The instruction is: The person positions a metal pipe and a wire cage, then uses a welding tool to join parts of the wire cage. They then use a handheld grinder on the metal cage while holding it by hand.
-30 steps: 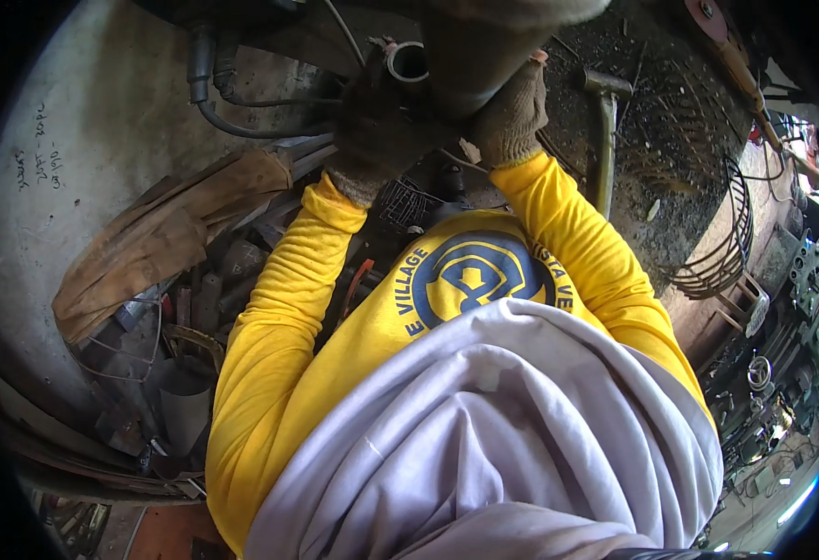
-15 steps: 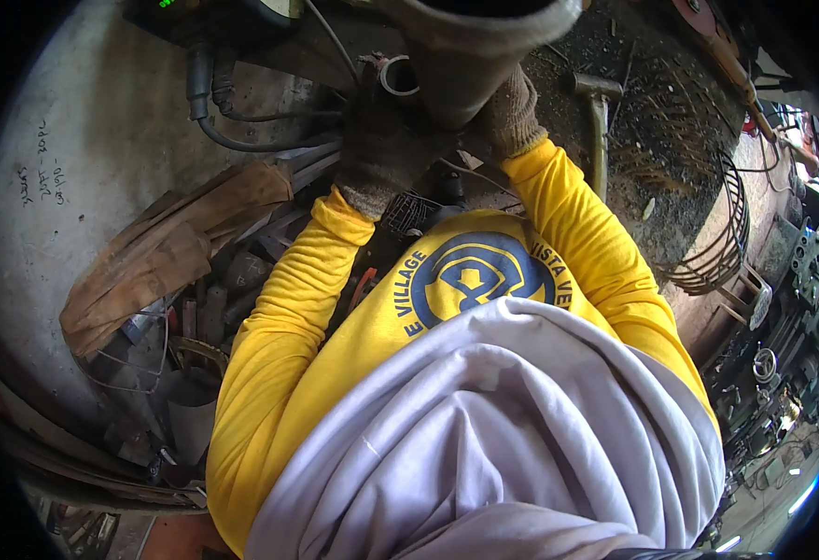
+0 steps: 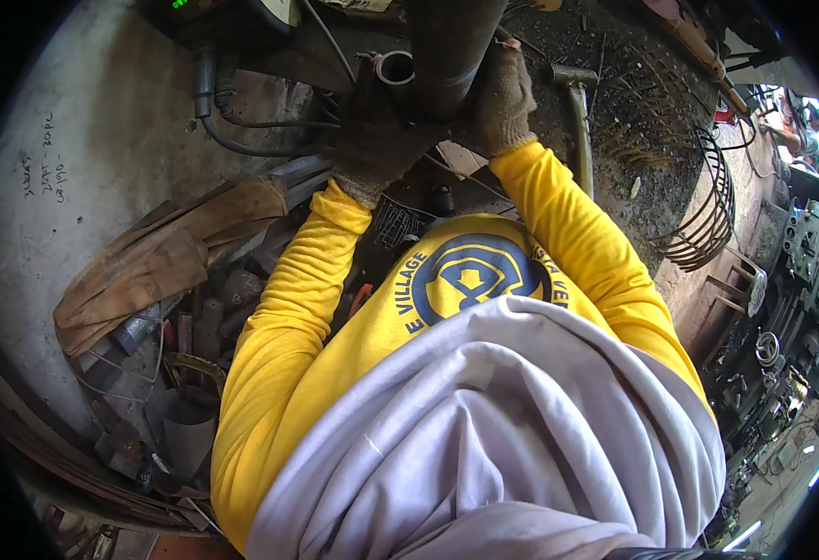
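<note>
A wide, dark metal pipe (image 3: 454,51) rises between my gloved hands at the top of the view, its upper end cut off by the frame. My left hand (image 3: 372,131), in a dark, worn glove, is closed on the pipe's left side, its fingers mostly lost in shadow. Just beside it shows the round open end of a smaller pipe (image 3: 395,68); whether the two pipes join is hidden. On the other side my right hand (image 3: 504,101), in a brown knit glove, is closed against the pipe with fingers together, one bare fingertip showing.
A hammer (image 3: 578,121) lies right of my right hand. Beyond it are a dark, gritty surface and a curved wire guard (image 3: 703,219). Brown cloth (image 3: 171,252) drapes over metal scraps at left. Thick cables (image 3: 241,145) run from a dark machine (image 3: 218,28) with a green display.
The large pipe has tilted away from me; its open mouth, visible before, has left the view. My right hand has shifted slightly up along it. My left hand stays nearly in place.
</note>
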`<state>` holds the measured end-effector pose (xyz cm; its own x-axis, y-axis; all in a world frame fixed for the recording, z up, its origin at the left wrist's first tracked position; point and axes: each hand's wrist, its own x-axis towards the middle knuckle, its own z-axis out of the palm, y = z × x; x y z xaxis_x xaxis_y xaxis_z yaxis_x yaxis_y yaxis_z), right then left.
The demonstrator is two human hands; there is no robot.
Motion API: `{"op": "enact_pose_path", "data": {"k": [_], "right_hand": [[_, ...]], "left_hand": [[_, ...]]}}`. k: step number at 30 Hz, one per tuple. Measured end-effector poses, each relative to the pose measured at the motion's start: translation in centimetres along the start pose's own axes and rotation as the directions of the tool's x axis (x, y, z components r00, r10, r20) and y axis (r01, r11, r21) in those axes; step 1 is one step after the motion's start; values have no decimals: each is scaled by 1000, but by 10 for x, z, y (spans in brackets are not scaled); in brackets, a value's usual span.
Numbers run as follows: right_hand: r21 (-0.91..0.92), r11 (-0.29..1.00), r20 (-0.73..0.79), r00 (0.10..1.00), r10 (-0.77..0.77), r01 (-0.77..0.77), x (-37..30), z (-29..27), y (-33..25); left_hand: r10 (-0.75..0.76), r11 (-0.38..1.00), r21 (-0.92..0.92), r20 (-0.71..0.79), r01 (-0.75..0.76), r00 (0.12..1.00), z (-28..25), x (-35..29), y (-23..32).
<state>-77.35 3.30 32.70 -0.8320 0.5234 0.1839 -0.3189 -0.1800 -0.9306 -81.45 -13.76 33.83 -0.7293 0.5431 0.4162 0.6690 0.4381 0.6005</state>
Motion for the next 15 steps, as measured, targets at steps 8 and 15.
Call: {"op": "enact_pose_path", "data": {"k": [8,15], "right_hand": [[-705,545,381,890,-250,455,6,-2,12],[-665,695,379,925,0,273,14,0,7]], "left_hand": [[-130,991,2,-73,131,989,8,-10,6],[-71,996,59,-51,74,996,17,-19,-2]]}}
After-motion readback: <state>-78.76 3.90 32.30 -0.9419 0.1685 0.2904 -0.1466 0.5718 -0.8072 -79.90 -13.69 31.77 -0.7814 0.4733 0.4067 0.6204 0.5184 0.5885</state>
